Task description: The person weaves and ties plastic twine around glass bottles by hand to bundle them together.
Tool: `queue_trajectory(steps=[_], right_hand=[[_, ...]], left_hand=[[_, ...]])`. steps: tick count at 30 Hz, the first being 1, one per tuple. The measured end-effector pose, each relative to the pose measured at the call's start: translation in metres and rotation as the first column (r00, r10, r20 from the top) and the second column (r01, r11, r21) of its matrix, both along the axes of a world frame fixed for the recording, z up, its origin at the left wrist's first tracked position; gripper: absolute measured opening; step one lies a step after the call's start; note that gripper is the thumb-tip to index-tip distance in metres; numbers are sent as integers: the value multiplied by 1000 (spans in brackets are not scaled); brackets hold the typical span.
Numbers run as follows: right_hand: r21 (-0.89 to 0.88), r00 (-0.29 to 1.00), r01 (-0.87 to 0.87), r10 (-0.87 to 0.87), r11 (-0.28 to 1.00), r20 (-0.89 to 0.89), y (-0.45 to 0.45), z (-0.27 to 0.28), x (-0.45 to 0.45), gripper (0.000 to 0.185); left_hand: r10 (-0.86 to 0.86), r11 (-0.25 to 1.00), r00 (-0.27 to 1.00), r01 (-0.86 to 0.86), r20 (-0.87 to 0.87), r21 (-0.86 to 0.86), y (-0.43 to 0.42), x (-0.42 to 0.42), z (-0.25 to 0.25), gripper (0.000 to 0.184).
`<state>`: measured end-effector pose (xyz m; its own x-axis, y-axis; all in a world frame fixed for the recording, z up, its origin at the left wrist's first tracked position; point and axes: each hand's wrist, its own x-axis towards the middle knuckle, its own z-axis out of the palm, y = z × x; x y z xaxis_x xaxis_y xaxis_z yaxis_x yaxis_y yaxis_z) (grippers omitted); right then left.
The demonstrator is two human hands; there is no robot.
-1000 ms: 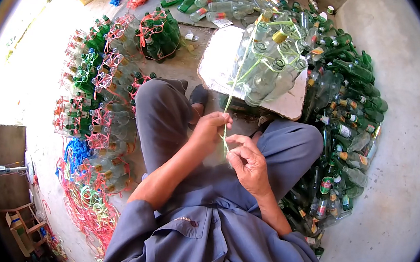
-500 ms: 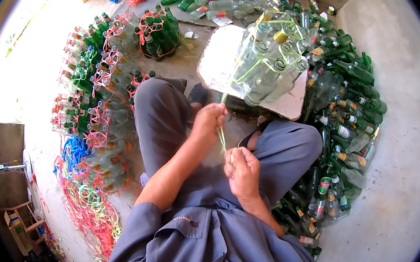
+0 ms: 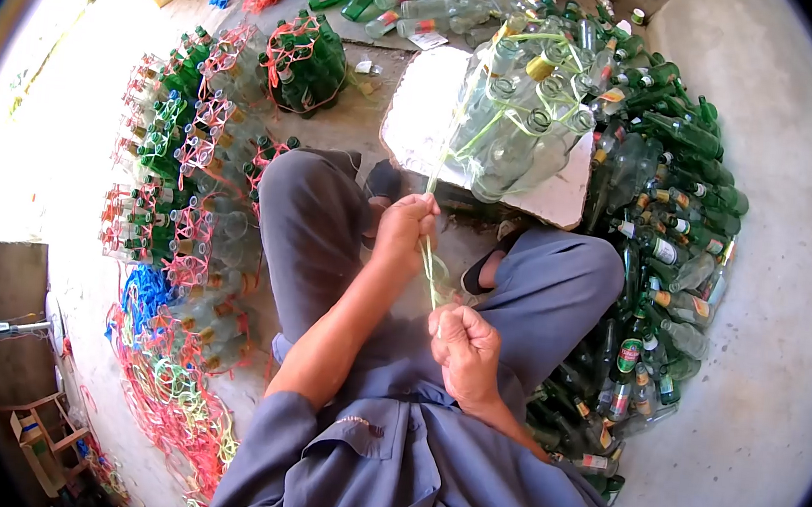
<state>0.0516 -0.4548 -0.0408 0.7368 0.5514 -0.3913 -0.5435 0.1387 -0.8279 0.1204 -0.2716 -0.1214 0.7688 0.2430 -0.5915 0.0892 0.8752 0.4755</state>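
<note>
A bundle of clear glass bottles, laced round the necks with pale green strapping, stands on a white board. A green strand runs from the bundle down toward my lap. My left hand is closed round this strand just below the board's front edge. Lower and to the right, my right hand is a fist on the strand's lower end. Between the two hands the strand looks stretched and partly doubled. Both hands are above my bent legs.
Tied bottle bundles stand in rows on the left, beside a red, green and blue strap heap. Loose bottles are piled on the right along a pale wall. A bundle of green bottles is left of the board.
Over the last second my right hand has closed from a loose pinch into a fist and moved lower. My left hand has shifted slightly up and left along the strand.
</note>
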Motion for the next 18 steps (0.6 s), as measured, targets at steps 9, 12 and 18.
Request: queue_trajectory(steps=[9,12,18], right_hand=[[-288,580,-356,452,889,678,-20,17,-9,8],[-403,582,-393,563,826,586,-30,31,-8,9],[-380,885,-31,202,925,420,0,10,50,17]], left_hand=[[79,991,997,-77,-13,112,13,-12,-2,20],[-22,990,1000,22,-3,136,21,-18,7,20],[-142,978,990,136,22,160,8,-33,28,22]])
